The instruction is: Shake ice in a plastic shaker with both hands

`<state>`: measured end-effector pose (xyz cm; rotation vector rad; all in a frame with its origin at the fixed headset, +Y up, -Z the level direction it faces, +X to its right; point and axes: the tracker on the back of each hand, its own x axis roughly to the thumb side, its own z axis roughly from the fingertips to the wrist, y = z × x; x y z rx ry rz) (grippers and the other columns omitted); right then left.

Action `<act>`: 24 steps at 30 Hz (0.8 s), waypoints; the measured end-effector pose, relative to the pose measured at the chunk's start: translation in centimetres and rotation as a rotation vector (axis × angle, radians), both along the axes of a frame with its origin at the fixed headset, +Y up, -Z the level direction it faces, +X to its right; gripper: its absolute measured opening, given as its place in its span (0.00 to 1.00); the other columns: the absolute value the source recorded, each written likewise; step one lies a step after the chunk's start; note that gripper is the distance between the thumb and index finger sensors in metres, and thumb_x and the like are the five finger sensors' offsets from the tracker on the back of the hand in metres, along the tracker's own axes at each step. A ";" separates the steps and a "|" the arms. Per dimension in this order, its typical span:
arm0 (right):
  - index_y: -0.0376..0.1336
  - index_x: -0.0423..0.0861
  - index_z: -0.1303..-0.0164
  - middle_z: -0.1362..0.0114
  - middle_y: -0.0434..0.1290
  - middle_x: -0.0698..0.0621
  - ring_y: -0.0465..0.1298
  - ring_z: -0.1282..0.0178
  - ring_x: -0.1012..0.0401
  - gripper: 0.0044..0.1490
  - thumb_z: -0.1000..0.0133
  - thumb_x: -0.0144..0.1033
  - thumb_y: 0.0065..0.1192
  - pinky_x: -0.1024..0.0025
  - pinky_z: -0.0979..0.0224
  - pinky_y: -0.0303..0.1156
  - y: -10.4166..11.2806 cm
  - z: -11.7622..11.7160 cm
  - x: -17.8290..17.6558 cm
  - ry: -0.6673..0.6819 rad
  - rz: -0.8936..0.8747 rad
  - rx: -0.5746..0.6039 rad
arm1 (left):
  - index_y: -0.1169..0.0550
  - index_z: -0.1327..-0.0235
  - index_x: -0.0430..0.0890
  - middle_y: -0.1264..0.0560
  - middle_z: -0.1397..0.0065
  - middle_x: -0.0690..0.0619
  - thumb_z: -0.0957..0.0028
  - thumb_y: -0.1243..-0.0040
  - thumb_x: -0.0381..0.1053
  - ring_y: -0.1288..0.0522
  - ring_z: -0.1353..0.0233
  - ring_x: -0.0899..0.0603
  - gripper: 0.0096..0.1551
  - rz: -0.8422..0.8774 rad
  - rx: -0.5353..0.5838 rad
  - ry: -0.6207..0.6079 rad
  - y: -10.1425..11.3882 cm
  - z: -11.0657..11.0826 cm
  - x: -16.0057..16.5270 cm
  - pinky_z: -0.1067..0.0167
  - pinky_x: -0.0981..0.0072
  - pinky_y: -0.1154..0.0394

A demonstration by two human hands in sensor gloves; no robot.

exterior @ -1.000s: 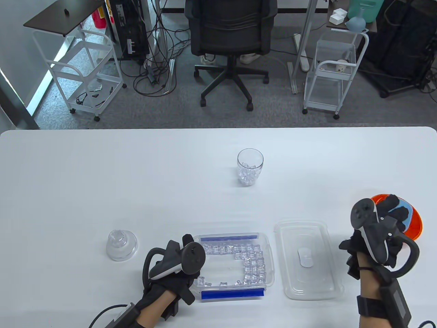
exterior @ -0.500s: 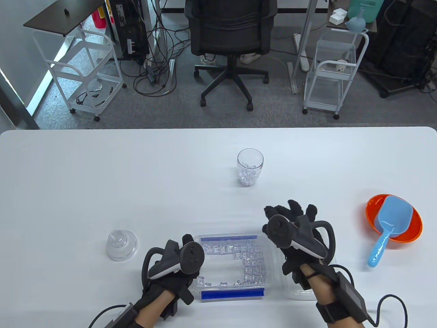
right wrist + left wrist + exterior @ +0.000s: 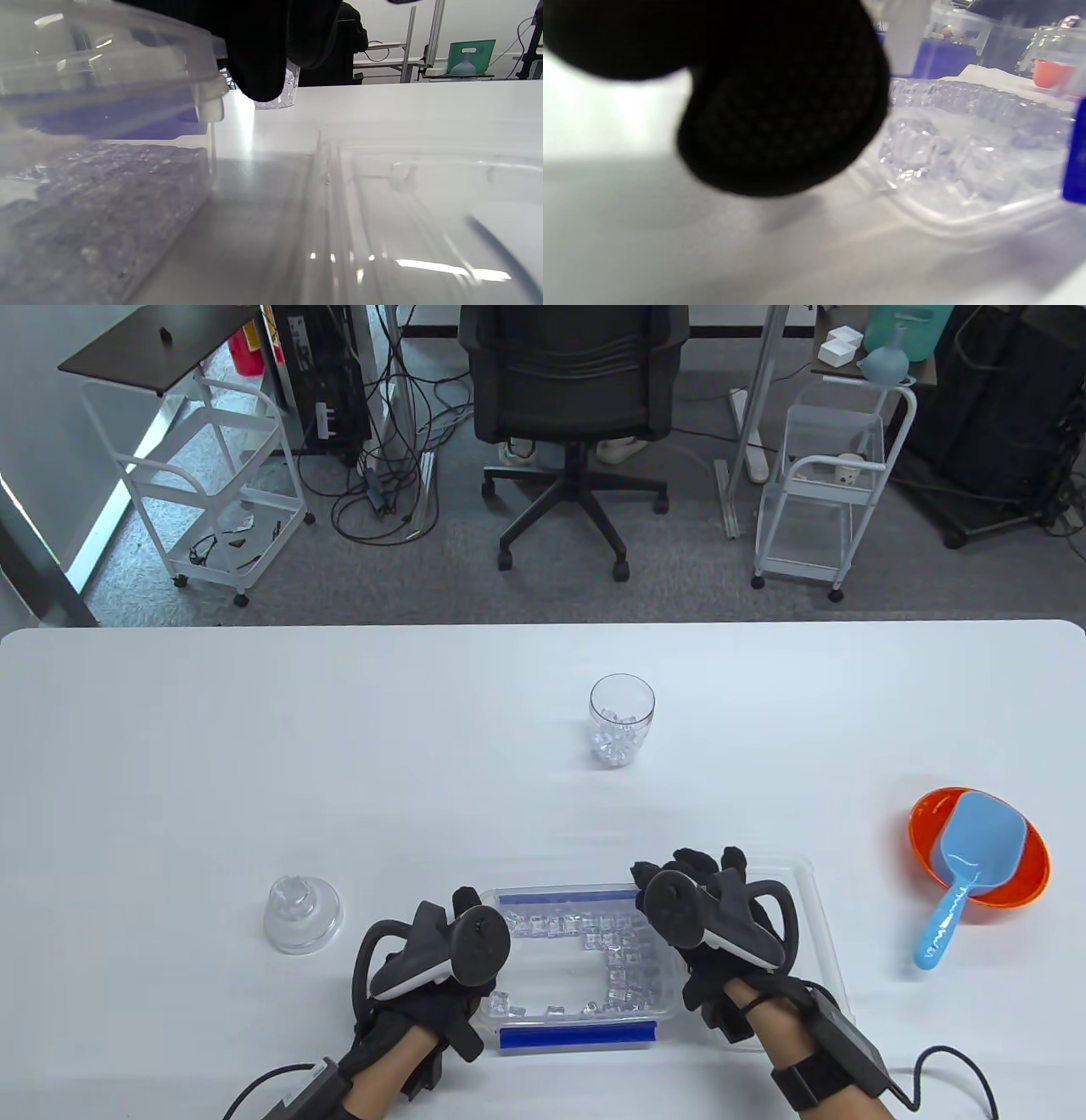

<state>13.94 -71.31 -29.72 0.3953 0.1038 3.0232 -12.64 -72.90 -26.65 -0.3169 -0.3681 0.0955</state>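
Now, on the white table [image 3: 254, 746], the ice box [image 3: 585, 967] sits between both hands, its loose lid [image 3: 810, 899] lying just to its right. Left hand [image 3: 441, 959] rests at the box's left edge; whether its fingers [image 3: 780, 118] grip the box, I cannot tell. Right hand [image 3: 713, 925] is over the box's right rim and the lid, fingers [image 3: 263, 55] curled down at that rim, though a firm grip isn't clear. Bowl [image 3: 1018, 882] and scoop [image 3: 959, 882] wait far right. Further back, well apart from both hands, stands the shaker [image 3: 622, 719], upright, open, ice [image 3: 618, 742] in its bottom. Its cap [image 3: 303, 914] sits off to the left. That clear plastic looks light, stiff and likely slick; best capped first, then held around the body with one hand on the cap.
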 end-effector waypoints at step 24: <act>0.58 0.43 0.22 0.27 0.72 0.38 0.64 0.23 0.33 0.33 0.37 0.41 0.50 0.24 0.31 0.54 0.3 -0.6 0.0 0.052 -0.017 -0.178 | 0.19 0.54 0.31 0.12 0.72 0.55 0.34 0.59 0.59 0.13 0.78 0.53 0.33 -0.064 -0.317 0.189 1.6 2.1 -0.4 0.78 0.68 0.17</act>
